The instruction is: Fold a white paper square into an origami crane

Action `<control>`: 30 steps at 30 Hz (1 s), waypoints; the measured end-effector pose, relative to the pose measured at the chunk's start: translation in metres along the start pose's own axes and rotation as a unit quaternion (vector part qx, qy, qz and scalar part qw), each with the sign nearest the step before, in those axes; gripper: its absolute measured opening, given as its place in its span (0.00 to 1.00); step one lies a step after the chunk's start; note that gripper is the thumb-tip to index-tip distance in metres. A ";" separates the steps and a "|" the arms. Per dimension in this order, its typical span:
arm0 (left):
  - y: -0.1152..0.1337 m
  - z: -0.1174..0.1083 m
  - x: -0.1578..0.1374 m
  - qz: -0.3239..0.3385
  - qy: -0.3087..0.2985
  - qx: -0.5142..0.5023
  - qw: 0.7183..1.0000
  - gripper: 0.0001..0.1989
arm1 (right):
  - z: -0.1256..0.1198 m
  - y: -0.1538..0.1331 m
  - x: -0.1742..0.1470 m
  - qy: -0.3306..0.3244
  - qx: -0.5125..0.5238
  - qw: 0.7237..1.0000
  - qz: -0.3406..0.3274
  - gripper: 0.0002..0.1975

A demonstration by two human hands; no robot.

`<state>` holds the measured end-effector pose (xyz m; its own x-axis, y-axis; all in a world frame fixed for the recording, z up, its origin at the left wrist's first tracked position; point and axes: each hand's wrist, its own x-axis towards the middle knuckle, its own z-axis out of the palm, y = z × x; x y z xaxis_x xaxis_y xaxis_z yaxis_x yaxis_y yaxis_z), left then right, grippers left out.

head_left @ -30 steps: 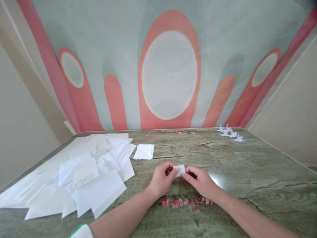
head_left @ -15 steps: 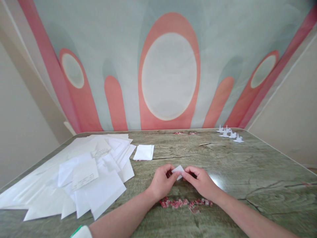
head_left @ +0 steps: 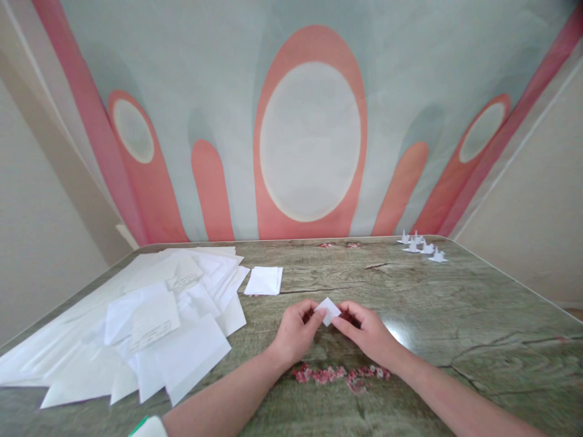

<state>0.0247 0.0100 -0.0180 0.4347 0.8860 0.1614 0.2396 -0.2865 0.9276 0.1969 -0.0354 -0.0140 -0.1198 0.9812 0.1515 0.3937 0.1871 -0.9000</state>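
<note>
A small piece of folded white paper point(head_left: 328, 310), diamond-shaped from here, is held up between my two hands over the middle of the table. My left hand point(head_left: 298, 331) pinches its left corner, with the thumb lying on the near face. On the opposite side, my right hand point(head_left: 359, 328) grips the right edge between thumb and curled fingers. The fingertips behind the paper are hidden.
Loose white sheets point(head_left: 195, 352) spread across the left of the wood-patterned table point(head_left: 328, 413). A small stack of square papers point(head_left: 263, 281) lies beyond my left hand. Several folded paper figures point(head_left: 427, 247) stand at the far right, near a patterned backdrop point(head_left: 314, 230).
My left thumb has shifted on the folded paper, and my right thumb has drawn back toward its right edge. More of the paper's face shows now.
</note>
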 end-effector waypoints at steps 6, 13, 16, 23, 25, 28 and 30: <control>0.006 -0.003 0.000 0.026 0.003 0.020 0.999 0.15 | 0.006 0.005 0.001 0.006 -0.031 0.999 0.000 0.12; 0.005 -0.002 -0.001 0.034 0.009 0.033 0.999 0.16 | 0.003 0.005 0.000 -0.017 -0.050 0.999 0.001 0.12; 0.004 0.000 0.000 0.015 0.013 0.019 1.000 0.15 | 0.002 0.003 0.000 -0.015 -0.043 0.999 0.003 0.13; 0.006 0.000 0.000 -0.002 -0.006 0.022 1.000 0.14 | 0.000 0.008 0.001 0.050 0.071 0.996 0.003 0.12; 0.006 0.001 0.000 0.001 -0.010 0.018 1.000 0.12 | 0.000 0.011 0.002 0.064 0.078 0.995 0.002 0.12; 0.003 0.002 -0.001 0.000 0.011 -0.005 1.000 0.13 | -0.001 0.014 0.003 0.084 0.059 0.995 0.001 0.09; 0.002 0.002 -0.001 0.003 0.026 -0.002 1.000 0.15 | -0.001 0.013 0.004 0.088 0.040 0.995 0.004 0.08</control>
<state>0.0268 0.0076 -0.0174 0.3896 0.9024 0.1841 0.2337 -0.2901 0.9280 0.2029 -0.0292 -0.0251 0.0467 0.9770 0.2079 0.3196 0.1826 -0.9298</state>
